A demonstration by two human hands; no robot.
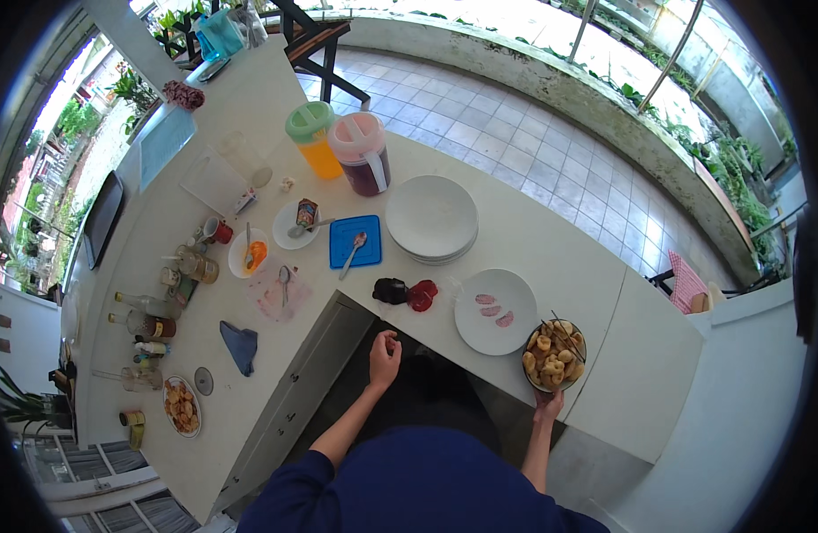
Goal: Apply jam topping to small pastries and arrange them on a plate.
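Note:
A dark-rimmed bowl (527,377) is held by my right hand (549,404), which grips it from beneath at the near side of the counter. Golden-brown pieces of food (554,356) fill it, with thin dark tongs or sticks (566,331) lying across them. Just left of the bowl is a white plate (472,336) with three pinkish-red smears on it. My left hand (384,358) hovers in front of the counter edge, loosely curled and holding nothing that I can see. Nearest to it on the counter are a black and a red plastic-wrapped item (390,291).
A stack of white plates (432,213), two lidded pitchers (359,156) and a blue lid (339,240) with a spoon (353,256) stand beyond. Along the left wing are bowls, jars, bottles (149,325), a blue cloth (240,346) and an oval plate of food (182,406).

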